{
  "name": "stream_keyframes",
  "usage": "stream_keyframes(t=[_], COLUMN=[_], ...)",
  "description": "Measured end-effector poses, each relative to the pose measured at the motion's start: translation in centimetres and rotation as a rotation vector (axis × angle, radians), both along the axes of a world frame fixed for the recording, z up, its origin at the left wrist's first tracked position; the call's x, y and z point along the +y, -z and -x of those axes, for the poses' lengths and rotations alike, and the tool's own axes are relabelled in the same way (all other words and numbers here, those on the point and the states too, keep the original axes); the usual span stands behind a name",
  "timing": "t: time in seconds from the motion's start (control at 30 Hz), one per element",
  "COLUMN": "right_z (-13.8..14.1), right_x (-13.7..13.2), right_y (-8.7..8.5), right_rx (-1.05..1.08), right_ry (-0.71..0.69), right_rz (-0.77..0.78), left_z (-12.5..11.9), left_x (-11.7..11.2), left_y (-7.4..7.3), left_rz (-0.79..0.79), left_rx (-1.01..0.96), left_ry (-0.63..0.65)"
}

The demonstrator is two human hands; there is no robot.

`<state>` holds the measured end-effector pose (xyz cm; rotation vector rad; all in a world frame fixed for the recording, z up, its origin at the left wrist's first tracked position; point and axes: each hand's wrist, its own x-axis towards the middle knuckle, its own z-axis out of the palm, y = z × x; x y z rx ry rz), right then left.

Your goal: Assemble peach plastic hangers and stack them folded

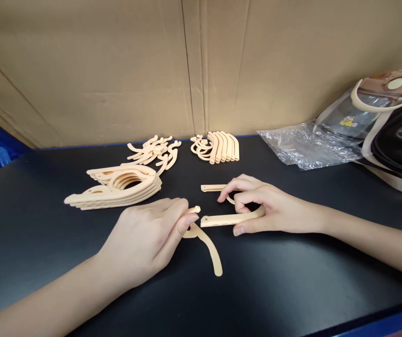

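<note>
Left hand (144, 243) up front pinches a small cream piece (194, 209)

The left hand is the closest, with its arm coming from the bottom left corner. Its thumb and finger are pressed together on the small cream piece, and only the tip pokes out. A curved cream strip (210, 248) sticks out under that hand. I cannot tell if the two are joined.

The right hand (274, 206) holds a bent cream bar (227, 219) between its thumb and curled fingers. The bar's flat end points at the left hand, close to the small piece but not touching. A second bar (212, 187) pokes out past the fingers. I cannot tell if it is part of the first.

Behind the left hand, a stack of cream frames (130, 196) sits on the black table (274, 290). Farther back are a heap of hooks (157, 150) and a neat row of curved bars (223, 150). On the right, a bottle (348, 114) lies on its side by a crinkly clear bag (292, 145).
</note>
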<state>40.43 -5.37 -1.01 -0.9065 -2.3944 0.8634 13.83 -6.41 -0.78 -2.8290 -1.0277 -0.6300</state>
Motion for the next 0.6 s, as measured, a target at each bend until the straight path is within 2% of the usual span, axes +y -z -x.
stream_keyframes(t=[0.23, 0.4, 0.6], right_z=[0.1, 0.14, 0.38], right_x=[-0.09, -0.33, -0.69], right_y=[0.24, 0.35, 0.18], right_rx=[-0.021, -0.089, -0.133], right_ry=[-0.001, -0.016, 0.005], right_rz=[-0.023, -0.129, -0.286], left_z=[0.04, 0.07, 0.08], left_x=[0.11, -0.04, -0.06], left_y=[0.32, 0.67, 0.85], left_rz=[-0.036, -0.068, -0.065], left_rx=[0.019, 0.009, 0.017], left_ry=[0.026, -0.037, -0.005])
